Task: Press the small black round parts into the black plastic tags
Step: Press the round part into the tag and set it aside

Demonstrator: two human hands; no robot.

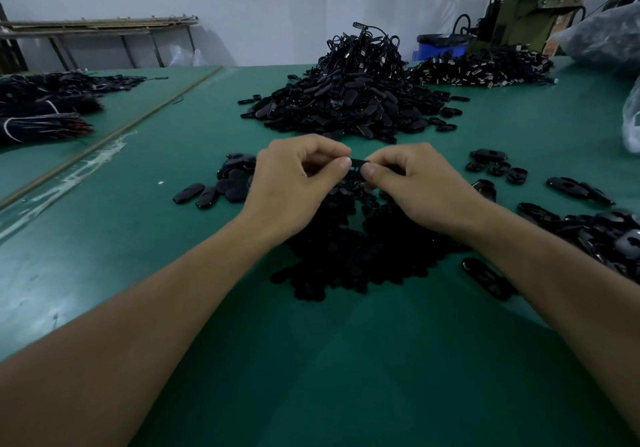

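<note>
A black plastic tag (356, 164) is held above the table between both hands. My left hand (294, 183) pinches its left end with thumb and forefinger. My right hand (419, 186) pinches its right end the same way. Whether a small round part sits in the tag is hidden by the fingers. Below the hands lies a heap of small black round parts (360, 249). A tall pile of black tags (349, 103) rises behind the hands.
The green table (311, 360) carries loose tags at the left (204, 195) and at the right (588, 228). Bundled black cords (45, 114) lie far left, and more corded pieces (481, 68) at the back right. A clear plastic bag (632, 114) sits at the right edge.
</note>
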